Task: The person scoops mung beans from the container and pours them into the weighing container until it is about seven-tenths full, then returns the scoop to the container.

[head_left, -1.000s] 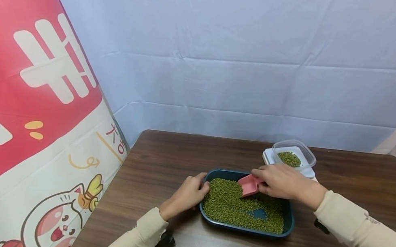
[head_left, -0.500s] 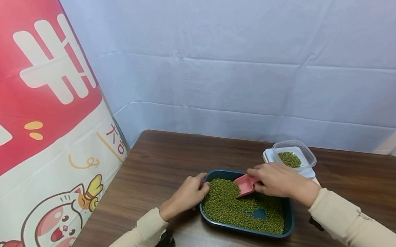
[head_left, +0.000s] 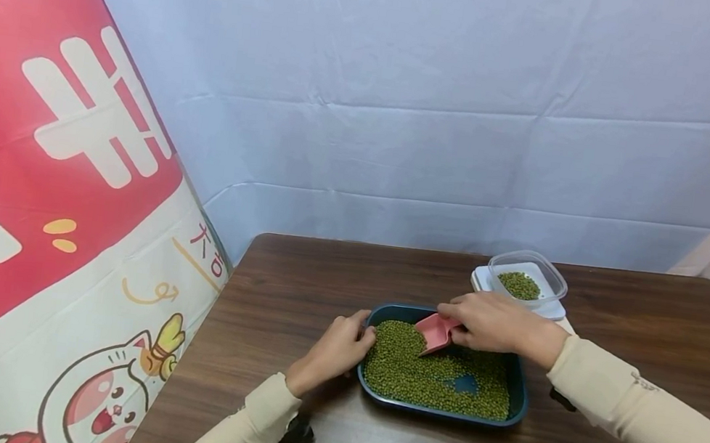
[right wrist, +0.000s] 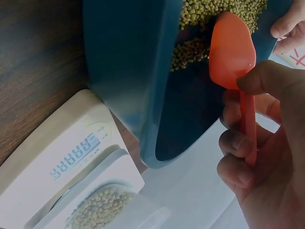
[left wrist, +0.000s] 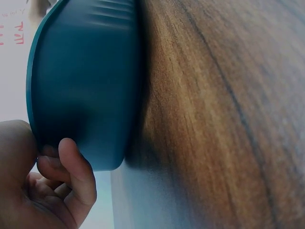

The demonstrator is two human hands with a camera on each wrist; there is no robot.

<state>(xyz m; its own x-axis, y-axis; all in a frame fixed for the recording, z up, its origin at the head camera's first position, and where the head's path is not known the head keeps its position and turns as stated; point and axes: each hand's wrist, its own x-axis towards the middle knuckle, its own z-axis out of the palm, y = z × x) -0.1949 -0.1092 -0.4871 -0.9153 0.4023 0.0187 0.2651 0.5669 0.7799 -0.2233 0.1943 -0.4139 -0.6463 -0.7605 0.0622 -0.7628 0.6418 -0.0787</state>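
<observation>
A dark blue-green tray (head_left: 439, 409) holds a bed of small green beans (head_left: 403, 373), with a bare blue patch near its middle. At the tray's left edge, my left hand (head_left: 335, 347) grips the rim, its fingers curled against the outer wall in the left wrist view. My right hand (head_left: 501, 326) holds a pink scoop (head_left: 434, 333) by its handle, fingers wrapped round it in the right wrist view. The scoop's lip touches the heaped beans on the tray's left side. Its bowl looks nearly bare in the head view.
Behind the tray stands a white digital scale (right wrist: 71, 157) with a lit display. On it sits a clear plastic container (head_left: 552, 277) with some green beans inside. All rest on a brown wooden table (head_left: 295, 280), with a pale cloth (head_left: 407, 110) hanging behind.
My right hand has moved the scoop slightly left, toward the heap at the tray's left side. My left hand keeps its place on the rim.
</observation>
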